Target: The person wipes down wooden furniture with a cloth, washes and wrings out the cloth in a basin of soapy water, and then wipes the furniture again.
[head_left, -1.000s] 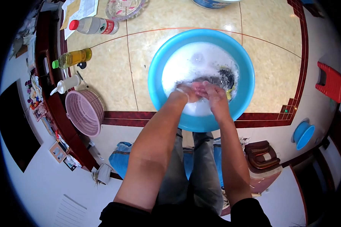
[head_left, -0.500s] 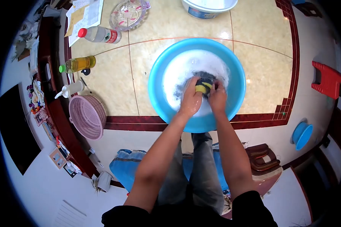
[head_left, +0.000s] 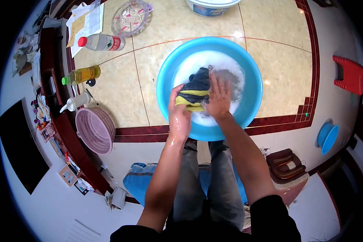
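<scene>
A bundled wet cloth (head_left: 195, 86), dark grey with yellow bands, is held over the blue basin (head_left: 165, 86). My left hand (head_left: 180, 115) is closed on its lower left side, the thumb near the yellow part. Beside the bundle's right side lies my right hand (head_left: 219, 96), flat with its fingers apart and pointing away from me. Whether its edge touches the cloth I cannot tell. White suds (head_left: 218, 57) cover much of the water, with greyish water showing to the right.
On the tiled floor stand a red-capped bottle (head_left: 103, 42), a green-capped bottle of yellow liquid (head_left: 82, 75), a white pump bottle (head_left: 77, 101) and a pink basket (head_left: 94, 131). A white tub (head_left: 211, 9) is beyond the basin. A red stool (head_left: 349, 76) stands at right.
The cloth has risen from the suds and shifted left, showing more yellow. My left hand moved left with it. My right hand let go and now lies flat with fingers spread.
</scene>
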{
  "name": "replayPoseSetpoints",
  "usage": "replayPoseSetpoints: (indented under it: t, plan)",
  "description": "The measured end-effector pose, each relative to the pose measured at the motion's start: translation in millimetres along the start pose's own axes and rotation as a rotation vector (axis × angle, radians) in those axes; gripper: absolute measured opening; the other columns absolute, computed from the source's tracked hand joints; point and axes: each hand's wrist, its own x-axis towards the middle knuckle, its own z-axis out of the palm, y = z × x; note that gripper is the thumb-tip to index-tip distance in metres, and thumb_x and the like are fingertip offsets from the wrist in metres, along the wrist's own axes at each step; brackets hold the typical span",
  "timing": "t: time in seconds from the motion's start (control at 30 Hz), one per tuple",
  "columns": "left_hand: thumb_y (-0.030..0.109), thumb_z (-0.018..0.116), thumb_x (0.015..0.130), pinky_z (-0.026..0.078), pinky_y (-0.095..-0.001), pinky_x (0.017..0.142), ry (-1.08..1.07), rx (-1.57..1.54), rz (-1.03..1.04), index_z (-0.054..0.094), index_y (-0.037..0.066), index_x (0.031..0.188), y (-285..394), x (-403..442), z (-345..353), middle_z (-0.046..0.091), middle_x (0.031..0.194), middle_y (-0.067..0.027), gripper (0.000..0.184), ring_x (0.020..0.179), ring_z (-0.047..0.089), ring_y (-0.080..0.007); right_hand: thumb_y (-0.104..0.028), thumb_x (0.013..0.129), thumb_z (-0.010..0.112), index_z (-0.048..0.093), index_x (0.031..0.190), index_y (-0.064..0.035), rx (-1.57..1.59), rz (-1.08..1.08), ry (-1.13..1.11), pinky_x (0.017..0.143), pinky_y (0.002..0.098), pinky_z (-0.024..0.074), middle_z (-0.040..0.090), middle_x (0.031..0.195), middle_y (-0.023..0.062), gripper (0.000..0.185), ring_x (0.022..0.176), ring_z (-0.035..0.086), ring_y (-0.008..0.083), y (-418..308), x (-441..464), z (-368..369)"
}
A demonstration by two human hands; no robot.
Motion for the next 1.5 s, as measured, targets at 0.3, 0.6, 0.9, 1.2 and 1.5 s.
replayPoseSetpoints:
  t: [0.3,0.6,0.9,1.2,1.5]
  plan:
    - [-0.003,0.035,0.088,0.046,-0.0443,0.107,0.02,0.009,0.028,0.04,0.006,0.146,5.7,3.8,-4.8,0.054,0.138,-0.0155,0.058,0.126,0.056,-0.0283,-0.051,0.094,0.06,0.06,0.141,-0.0145,0.264,0.245,-0.578,0.118,0.0547,0.0311,0.054,0.148,0.0112,0.06,0.143,0.043,0.0317,-20.6,10.5,-11.6]
    - [0.005,0.038,0.092,0.046,-0.0456,0.106,0.024,-0.062,0.058,0.041,0.006,0.144,11.3,2.0,-1.9,0.055,0.136,-0.014,0.052,0.126,0.056,-0.028,-0.037,0.089,0.066,0.062,0.132,-0.0113,0.328,0.252,-0.246,0.115,0.049,0.0371,0.061,0.136,0.0113,0.051,0.129,0.053,0.0345,-28.4,9.4,-14.1]
    - [0.007,0.04,0.093,0.047,-0.0435,0.105,0.029,-0.052,0.087,0.043,0.006,0.142,15.2,5.2,-6.7,0.055,0.135,-0.0131,0.049,0.125,0.056,-0.0262,-0.034,0.09,0.065,0.057,0.139,-0.011,0.334,0.226,-0.43,0.108,0.0601,0.0395,0.064,0.127,0.013,0.055,0.13,0.052,0.0311,-24.0,10.5,-30.5]
    - [0.011,0.04,0.096,0.043,-0.0464,0.111,0.03,-0.205,0.012,0.044,0.006,0.143,4.3,8.8,-26.1,0.055,0.139,-0.0126,0.047,0.129,0.055,-0.0289,-0.029,0.09,0.064,0.063,0.129,-0.0067,0.251,-0.013,-0.107,0.109,0.0502,0.0416,0.06,0.135,0.014,0.045,0.127,0.055,0.0333,-15.7,-0.6,-31.4]
    - [0.021,0.043,0.1,0.042,-0.0451,0.112,-0.082,-0.261,-0.133,0.046,0.001,0.144,0.8,5.1,-17.8,0.055,0.144,-0.0144,0.048,0.132,0.054,-0.0291,-0.029,0.104,0.056,0.067,0.121,-0.0072,2.221,0.655,-0.014,0.1,0.0338,0.0478,0.07,0.116,0.0071,0.031,0.108,0.064,0.0197,-0.7,-4.6,-60.3]
